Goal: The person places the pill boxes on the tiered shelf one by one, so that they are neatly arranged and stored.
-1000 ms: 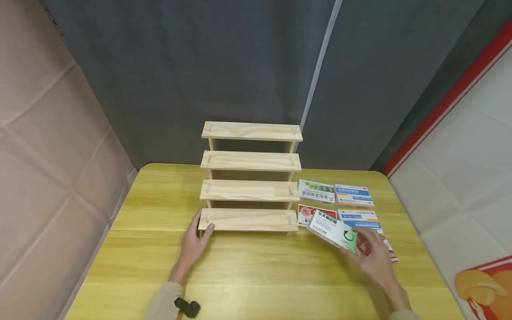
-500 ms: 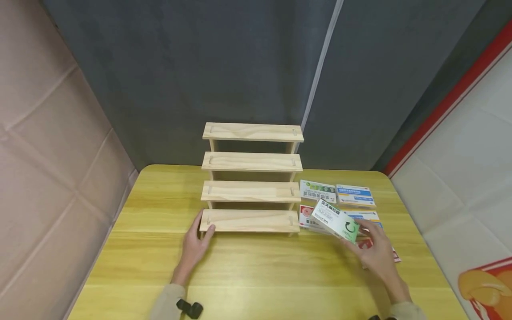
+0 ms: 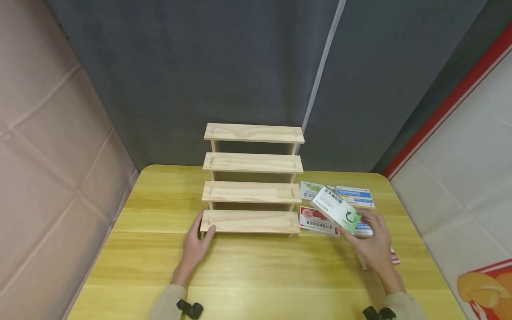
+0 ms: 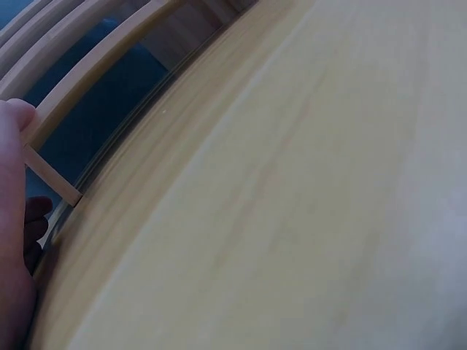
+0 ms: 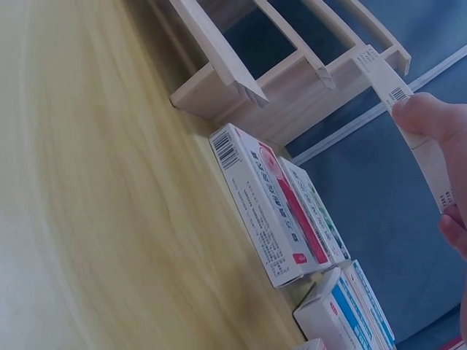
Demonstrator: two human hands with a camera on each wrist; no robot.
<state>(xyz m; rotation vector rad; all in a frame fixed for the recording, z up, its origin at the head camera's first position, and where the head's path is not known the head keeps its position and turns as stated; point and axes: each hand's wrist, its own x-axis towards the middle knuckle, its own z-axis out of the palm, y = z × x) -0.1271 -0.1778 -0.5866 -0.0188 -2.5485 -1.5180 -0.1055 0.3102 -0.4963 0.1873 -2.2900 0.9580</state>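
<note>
A wooden four-step rack (image 3: 251,192) stands at the back of the table. My left hand (image 3: 194,245) holds the left end of its lowest board, the thumb on the board's front edge and the other fingers around the side. In my right hand (image 3: 375,243) a white-and-green medicine box (image 3: 335,208) is pinched by its right end, tilted and raised above other boxes. The right wrist view shows that box (image 5: 394,98) edge-on, with the thumb across its side. Beneath it lie a red-and-white medicine box (image 3: 318,221) and a green-and-white one (image 3: 309,190).
Blue-and-white medicine boxes (image 3: 356,195) lie to the right, one partly hidden by the right hand. Another red-and-white box (image 3: 395,256) shows behind the right wrist. A dark curtain (image 3: 224,66) hangs behind the wooden table (image 3: 256,280).
My right hand has lifted the white-and-green medicine box a little farther up and away, uncovering more of the red-and-white box. The left hand stays on the rack.
</note>
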